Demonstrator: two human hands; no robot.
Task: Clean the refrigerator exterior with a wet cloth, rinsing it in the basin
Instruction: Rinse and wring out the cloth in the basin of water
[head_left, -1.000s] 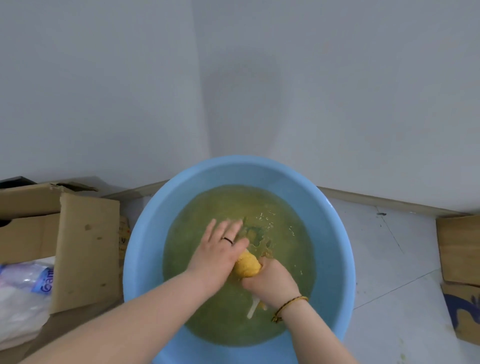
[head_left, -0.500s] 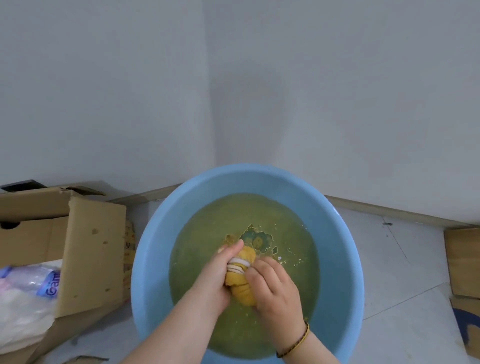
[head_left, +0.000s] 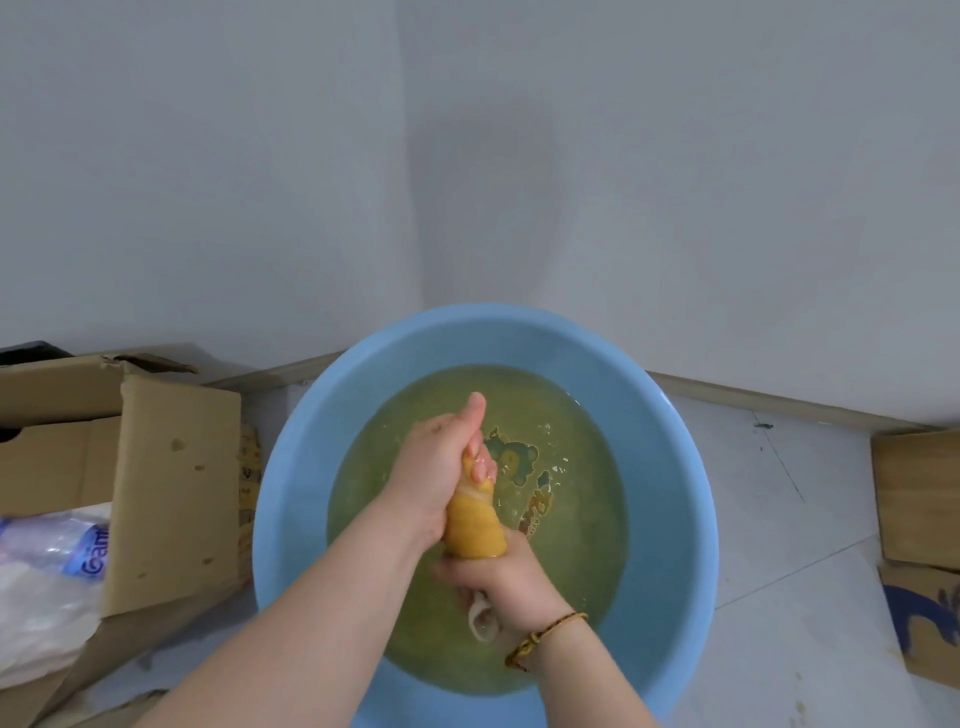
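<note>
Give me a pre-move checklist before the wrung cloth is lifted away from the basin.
1. Both hands grip the cloth: ok, left hand on the far end, right hand on the near end.
2. Cloth twisted tight: ok.
3. Cloth held over the basin, so drips land inside: ok.
4. Dripping has stopped: cannot tell.
5. Water clean enough for rinsing: not ok, yellow-green and murky.
6. Cardboard box clear of the basin: not ok, right beside the rim.

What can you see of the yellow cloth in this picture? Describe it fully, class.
The yellow cloth looks soft and wet, wrung into a tight upright roll with a paler band near its top. Both hands grip it above the yellowish water in the blue basin: the left hand around its upper end, the right hand around its lower end. A whitish end shows below the right hand.
</note>
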